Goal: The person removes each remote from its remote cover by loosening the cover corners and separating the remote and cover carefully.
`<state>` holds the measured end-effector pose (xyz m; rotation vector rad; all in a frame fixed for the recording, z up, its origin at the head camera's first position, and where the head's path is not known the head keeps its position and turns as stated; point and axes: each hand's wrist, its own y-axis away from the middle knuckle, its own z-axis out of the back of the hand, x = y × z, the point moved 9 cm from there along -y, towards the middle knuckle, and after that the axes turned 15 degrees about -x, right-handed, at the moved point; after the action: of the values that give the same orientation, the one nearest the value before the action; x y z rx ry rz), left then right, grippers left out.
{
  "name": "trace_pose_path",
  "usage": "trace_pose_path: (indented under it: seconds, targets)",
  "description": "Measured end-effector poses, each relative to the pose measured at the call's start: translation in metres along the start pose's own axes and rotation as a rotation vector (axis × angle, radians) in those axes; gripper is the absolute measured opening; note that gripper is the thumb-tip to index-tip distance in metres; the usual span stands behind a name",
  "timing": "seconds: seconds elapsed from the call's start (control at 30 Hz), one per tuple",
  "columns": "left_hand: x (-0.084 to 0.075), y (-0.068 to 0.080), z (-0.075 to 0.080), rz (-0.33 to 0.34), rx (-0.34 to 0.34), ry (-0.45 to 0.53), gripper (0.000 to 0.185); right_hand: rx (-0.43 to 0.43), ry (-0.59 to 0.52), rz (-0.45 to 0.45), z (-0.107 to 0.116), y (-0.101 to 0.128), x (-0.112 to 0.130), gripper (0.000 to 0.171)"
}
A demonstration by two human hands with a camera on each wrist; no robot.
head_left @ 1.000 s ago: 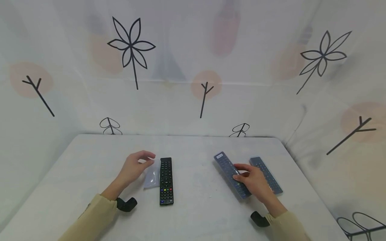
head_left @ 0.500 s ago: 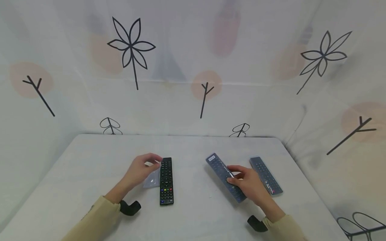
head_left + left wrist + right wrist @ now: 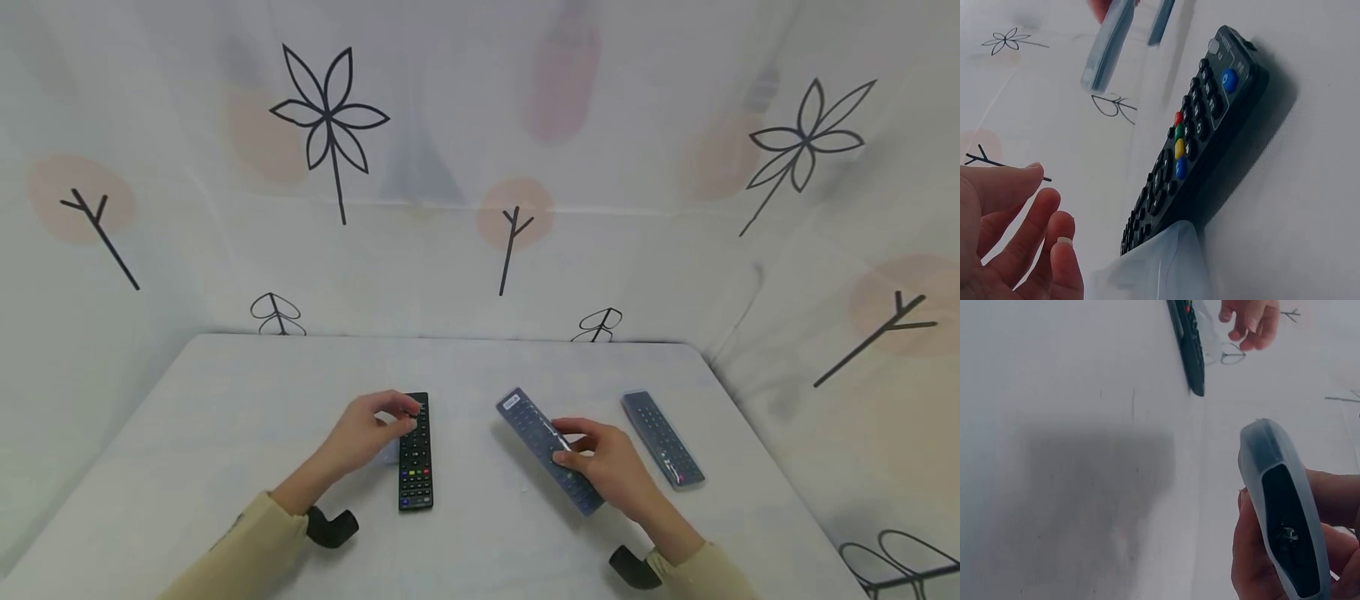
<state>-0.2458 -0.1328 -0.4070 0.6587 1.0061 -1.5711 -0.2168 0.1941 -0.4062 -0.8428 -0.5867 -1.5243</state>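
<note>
My right hand point(image 3: 611, 462) grips a remote control in a translucent bluish cover point(image 3: 534, 435), raised above the table and tilted; the right wrist view shows the end of this covered remote point(image 3: 1294, 531) between fingers and thumb. A black remote control point(image 3: 416, 458) with coloured buttons lies bare on the table. Over its far end hovers my left hand point(image 3: 363, 437), fingers loosely bent, nothing in them. Beside the black remote lies a clear plastic sleeve point(image 3: 387, 456), largely hidden by the left hand in the head view; the left wrist view shows the sleeve point(image 3: 1175, 262) closer.
A second covered remote point(image 3: 663, 442) lies on the right of the white table point(image 3: 495, 550). A printed cloth point(image 3: 420, 250) with flower and twig drawings hangs behind the table and along its sides. Each wrist carries a black mount point(image 3: 333, 529).
My left hand has moved right, from above the clear sleeve to above the black remote. The right hand has brought the covered remote left, away from the second covered one.
</note>
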Motion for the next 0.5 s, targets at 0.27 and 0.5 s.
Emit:
trace_pose_path:
  seconds: [0.27, 0.5]
  targets:
    - [-0.005, 0.004, -0.008, -0.016, 0.036, 0.03, 0.019, 0.019, 0.007, 0.022, -0.008, 0.009, 0.01, 0.045]
    - [-0.01, 0.006, -0.012, -0.041, 0.058, 0.026, 0.022, 0.036, -0.018, 0.026, -0.012, 0.016, 0.019, 0.044]
